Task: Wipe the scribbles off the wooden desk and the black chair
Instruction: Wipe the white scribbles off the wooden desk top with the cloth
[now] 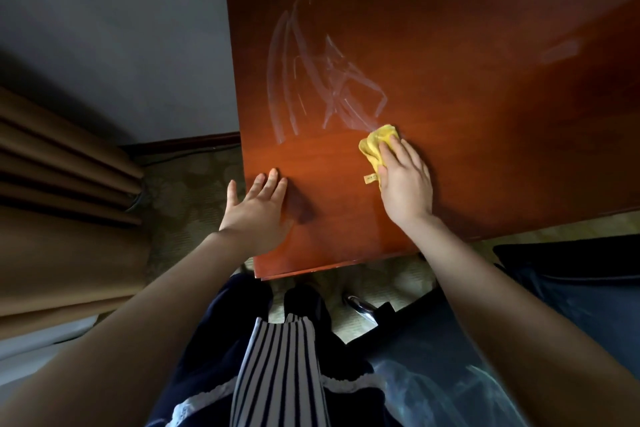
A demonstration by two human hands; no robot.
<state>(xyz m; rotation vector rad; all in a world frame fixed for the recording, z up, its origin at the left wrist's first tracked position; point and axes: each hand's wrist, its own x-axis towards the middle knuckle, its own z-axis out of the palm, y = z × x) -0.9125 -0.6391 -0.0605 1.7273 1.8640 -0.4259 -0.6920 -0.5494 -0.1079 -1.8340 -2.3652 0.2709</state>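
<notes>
Right hand (pixel 403 180), fingers flat, presses the yellow cloth (pixel 375 146) on the surface (pixel 485 114); the scribbles (pixel 311 80) lie just upper left of it, streaks running up-frame; left hand (pixel 258 206) rests spread, lower left of them.

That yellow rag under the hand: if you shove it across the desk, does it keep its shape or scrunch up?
Probably scrunches: the yellow cloth is bunched in soft folds under the right hand, so it looks floppy and light. It likely slides easily, since the wooden desk looks glossy. Pressed flat, it should follow the hand.
</notes>
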